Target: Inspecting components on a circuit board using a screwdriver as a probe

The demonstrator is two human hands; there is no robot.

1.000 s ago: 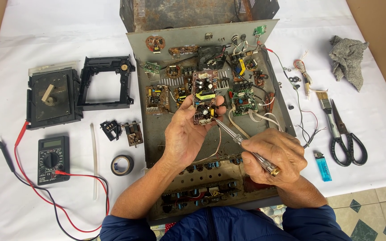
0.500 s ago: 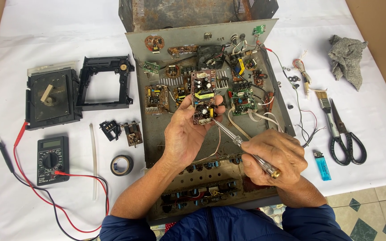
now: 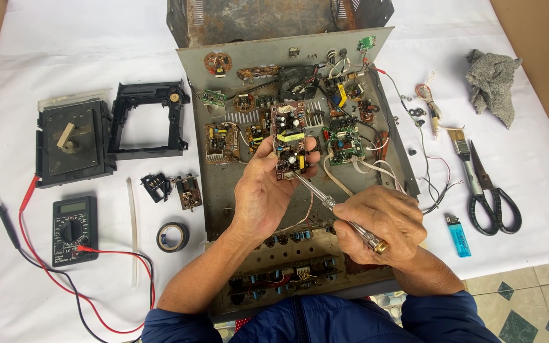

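The left hand (image 3: 265, 194) grips a small brown circuit board (image 3: 292, 141) lifted above the open grey chassis (image 3: 223, 190). The right hand (image 3: 382, 222) closes around a screwdriver (image 3: 335, 206), tip at the board's near edge. Other boards remain mounted; black casing parts (image 3: 74, 140) lie removed at left.

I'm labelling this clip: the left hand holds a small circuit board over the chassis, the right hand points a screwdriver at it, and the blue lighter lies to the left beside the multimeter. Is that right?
Not quite. The head view shows the blue lighter lying on the right, next to the scissors, not beside the multimeter. The rest stands: the left hand holds the small circuit board over the chassis, and the right hand points the screwdriver at it.
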